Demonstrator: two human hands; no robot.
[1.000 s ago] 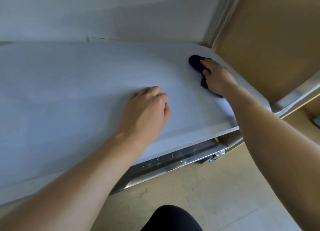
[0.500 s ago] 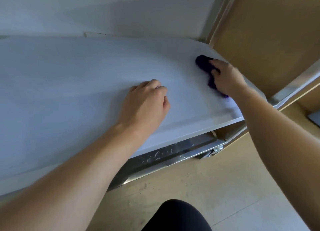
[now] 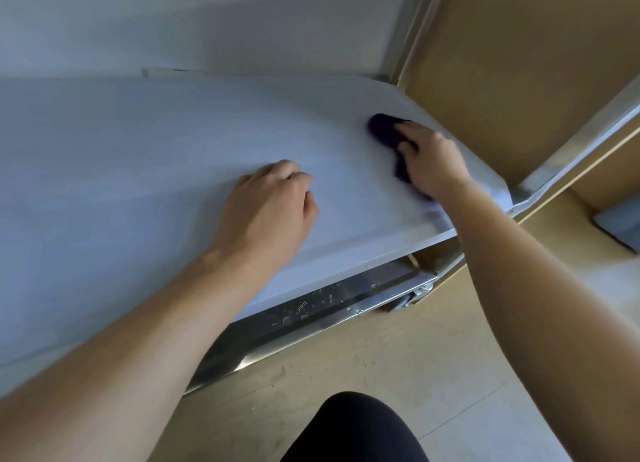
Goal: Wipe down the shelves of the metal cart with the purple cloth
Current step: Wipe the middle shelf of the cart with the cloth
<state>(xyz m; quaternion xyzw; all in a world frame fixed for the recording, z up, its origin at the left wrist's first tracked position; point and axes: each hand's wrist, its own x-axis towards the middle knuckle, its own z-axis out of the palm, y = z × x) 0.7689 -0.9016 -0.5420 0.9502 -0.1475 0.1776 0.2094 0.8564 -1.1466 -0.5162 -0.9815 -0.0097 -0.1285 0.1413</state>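
The right hand (image 3: 433,163) grips the purple cloth (image 3: 382,129) at the right end of the cart's upper shelf (image 3: 138,156); the left hand (image 3: 270,212) rests mid-shelf, fingers curled, holding nothing; the long shelf stretches away left.

Pale wall (image 3: 207,18), beige tiled floor (image 3: 381,375).

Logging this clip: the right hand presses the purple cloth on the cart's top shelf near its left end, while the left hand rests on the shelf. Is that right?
Not quite. The head view shows the right hand pressing the purple cloth on the top shelf near its right end, by the corner, not the left end. The left hand does rest on the shelf.
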